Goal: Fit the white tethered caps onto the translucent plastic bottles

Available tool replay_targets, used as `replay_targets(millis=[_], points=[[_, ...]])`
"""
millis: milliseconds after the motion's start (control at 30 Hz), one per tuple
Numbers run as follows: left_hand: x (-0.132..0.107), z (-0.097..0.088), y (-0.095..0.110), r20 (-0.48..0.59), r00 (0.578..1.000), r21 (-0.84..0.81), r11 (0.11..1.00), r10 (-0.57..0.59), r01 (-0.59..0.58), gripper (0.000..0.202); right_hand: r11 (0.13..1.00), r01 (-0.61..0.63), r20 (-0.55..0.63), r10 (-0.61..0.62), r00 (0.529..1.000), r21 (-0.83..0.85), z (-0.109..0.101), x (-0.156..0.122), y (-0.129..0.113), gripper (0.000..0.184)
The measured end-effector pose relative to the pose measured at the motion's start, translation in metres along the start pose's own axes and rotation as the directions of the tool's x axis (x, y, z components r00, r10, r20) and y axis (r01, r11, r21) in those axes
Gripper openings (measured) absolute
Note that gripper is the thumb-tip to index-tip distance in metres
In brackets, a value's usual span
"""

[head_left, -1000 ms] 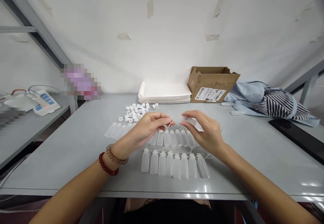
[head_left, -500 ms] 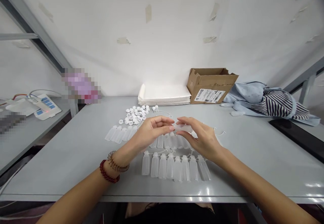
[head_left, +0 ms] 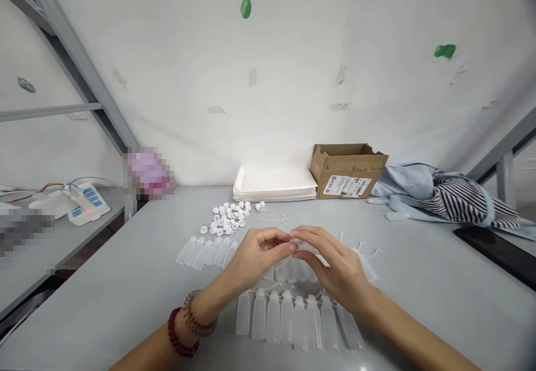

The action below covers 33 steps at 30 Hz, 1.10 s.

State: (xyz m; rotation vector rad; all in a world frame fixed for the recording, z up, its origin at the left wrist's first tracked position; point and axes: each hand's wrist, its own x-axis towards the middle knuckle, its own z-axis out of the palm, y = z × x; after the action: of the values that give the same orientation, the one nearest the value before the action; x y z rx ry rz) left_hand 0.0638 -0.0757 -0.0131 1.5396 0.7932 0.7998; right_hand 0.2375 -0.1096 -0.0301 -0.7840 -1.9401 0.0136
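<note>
My left hand and my right hand meet over the middle of the table. Between them is a small translucent plastic bottle, mostly covered by my right fingers. The right hand is closed around its body, and my left thumb and fingertips pinch at its neck end. Below the hands lies a row of similar squeeze bottles with thin straps at their necks. Another row lies partly hidden under the hands. More bottles lie to the left, near a pile of white caps.
Against the wall stand a stack of white sheets and an open cardboard box. Right of them are a blue and striped cloth and a black flat object. A white device with blue buttons sits on the left side table.
The view has tilted upward, so everything sits lower in the picture. My right fingers now cover more of the bottle, and both hands stay together at it.
</note>
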Motion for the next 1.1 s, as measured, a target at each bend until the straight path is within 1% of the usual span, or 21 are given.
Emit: replay_targets(millis=[33, 67, 100, 133, 167, 200, 233, 267, 300, 333, 367, 400, 467, 533, 633, 700, 733, 800, 900, 1000, 1100], points=[[0.000, -0.001, 0.001, 0.003, 1.000, 0.024, 1.000, -0.002, 0.002, 0.021, 0.999, -0.027, -0.001, 0.027, 1.000, 0.045, -0.001, 0.001, -0.002, 0.035], [0.000, -0.003, 0.002, 0.003, 1.000, 0.056, 0.998, 0.002, -0.002, 0.023, 0.992, -0.080, -0.001, 0.080, 0.997, 0.096, -0.002, 0.003, -0.003, 0.031], [0.000, -0.004, 0.003, -0.002, 1.000, 0.091, 0.996, 0.009, -0.009, 0.027, 0.973, -0.167, 0.003, 0.168, 0.986, 0.158, -0.003, 0.004, -0.004, 0.025], [-0.001, -0.005, 0.004, -0.016, 1.000, 0.128, 0.992, 0.021, -0.019, 0.032, 0.930, -0.278, 0.017, 0.283, 0.959, 0.239, -0.004, 0.005, -0.004, 0.020], [-0.002, -0.006, 0.006, -0.045, 0.998, 0.169, 0.985, 0.039, -0.031, 0.034, 0.854, -0.398, 0.043, 0.408, 0.912, 0.336, -0.006, 0.007, -0.003, 0.015], [-0.003, -0.006, 0.007, -0.084, 0.994, 0.216, 0.975, 0.069, -0.050, 0.034, 0.743, -0.505, 0.086, 0.525, 0.847, 0.440, -0.007, 0.009, -0.003, 0.015], [-0.004, -0.006, 0.008, -0.122, 0.986, 0.272, 0.959, 0.115, -0.078, 0.030, 0.606, -0.584, 0.145, 0.617, 0.773, 0.540, -0.008, 0.010, -0.001, 0.018], [-0.006, -0.004, 0.009, -0.145, 0.974, 0.336, 0.935, 0.171, -0.114, 0.025, 0.460, -0.629, 0.214, 0.675, 0.706, 0.627, -0.008, 0.012, 0.000, 0.021], [-0.007, -0.002, 0.010, -0.144, 0.962, 0.402, 0.902, 0.233, -0.159, 0.026, 0.320, -0.647, 0.284, 0.703, 0.651, 0.692, -0.009, 0.013, 0.001, 0.024], [-0.008, 0.000, 0.010, -0.119, 0.948, 0.460, 0.863, 0.294, -0.210, 0.030, 0.196, -0.649, 0.350, 0.710, 0.611, 0.735, -0.009, 0.014, 0.001, 0.025], [-0.009, 0.003, 0.010, -0.079, 0.935, 0.505, 0.822, 0.347, -0.263, 0.035, 0.087, -0.644, 0.412, 0.703, 0.580, 0.760, -0.009, 0.015, 0.001, 0.025], [-0.008, 0.006, 0.009, -0.033, 0.921, 0.541, 0.782, 0.389, -0.311, 0.039, -0.006, -0.637, 0.467, 0.686, 0.559, 0.771, -0.009, 0.015, 0.001, 0.025], [-0.006, 0.011, 0.007, 0.027, 0.881, 0.599, 0.698, 0.472, -0.392, 0.043, -0.139, -0.617, 0.540, 0.652, 0.532, 0.775, -0.008, 0.015, 0.000, 0.025], [-0.004, 0.015, 0.004, 0.054, 0.820, 0.666, 0.591, 0.570, -0.455, 0.044, -0.211, -0.597, 0.569, 0.646, 0.510, 0.774, -0.007, 0.013, -0.002, 0.029], [-0.001, 0.017, 0.001, 0.120, 0.714, 0.756, 0.403, 0.690, -0.516, 0.047, -0.258, -0.568, 0.567, 0.674, 0.474, 0.782, -0.006, 0.009, -0.006, 0.040], [-0.001, 0.018, 0.002, 0.175, 0.665, 0.794, 0.296, 0.726, -0.531, 0.052, -0.266, -0.561, 0.567, 0.674, 0.473, 0.784, -0.006, 0.008, -0.008, 0.046], [-0.002, 0.019, 0.003, 0.189, 0.649, 0.807, 0.260, 0.737, -0.530, 0.053, -0.259, -0.559, 0.563, 0.671, 0.483, 0.788, -0.007, 0.008, -0.009, 0.047], [-0.003, 0.021, 0.005, 0.188, 0.636, 0.824, 0.231, 0.749, -0.517, 0.050, -0.219, -0.569, 0.551, 0.658, 0.513, 0.793, -0.009, 0.009, -0.011, 0.047], [-0.003, 0.026, 0.009, 0.180, 0.634, 0.819, 0.242, 0.752, -0.520, 0.047, -0.118, -0.578, 0.496, 0.666, 0.557, 0.808, -0.015, 0.010, -0.011, 0.048], [-0.002, 0.032, 0.009, 0.185, 0.639, 0.805, 0.259, 0.746, -0.534, 0.047, -0.040, -0.549, 0.403, 0.724, 0.560, 0.835, -0.025, 0.009, -0.005, 0.048], [0.000, 0.038, 0.008, 0.182, 0.651, 0.799, 0.275, 0.737, -0.534, 0.048, 0.027, -0.592, 0.380, 0.743, 0.551, 0.806, -0.037, 0.005, 0.003, 0.034]])
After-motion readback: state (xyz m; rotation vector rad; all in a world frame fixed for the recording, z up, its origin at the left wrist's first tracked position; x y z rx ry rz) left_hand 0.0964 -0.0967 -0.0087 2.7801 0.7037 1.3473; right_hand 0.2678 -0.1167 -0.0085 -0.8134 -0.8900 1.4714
